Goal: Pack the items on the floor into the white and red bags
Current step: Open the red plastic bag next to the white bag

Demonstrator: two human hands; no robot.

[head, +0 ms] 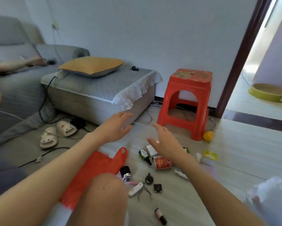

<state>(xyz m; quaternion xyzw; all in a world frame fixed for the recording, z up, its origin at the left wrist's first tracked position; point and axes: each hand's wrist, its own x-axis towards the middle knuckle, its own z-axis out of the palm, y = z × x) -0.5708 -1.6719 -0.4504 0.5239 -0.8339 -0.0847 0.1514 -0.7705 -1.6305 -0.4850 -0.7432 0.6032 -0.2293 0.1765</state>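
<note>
- Red bag (pixel 94 170) partly hidden behind knee.
- Red can (pixel 163 163) label blurred, unreadable.
- White bag (pixel 273 193) blurred, cut off at edge.
- Left hand (pixel 115 126), right hand (pixel 165 144): fingers spread, empty.

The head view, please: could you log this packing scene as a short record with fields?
setting: floor beside a grey sofa and a red plastic stool
left hand: open, held above the floor, holds nothing
right hand: open, above the items, holds nothing
red bag: flat on the floor, partly under the knee
white bag: blurred, at lower right
loose items: green bottle, white box, red can on its side, white tube
packed so far: nothing visibly
</note>
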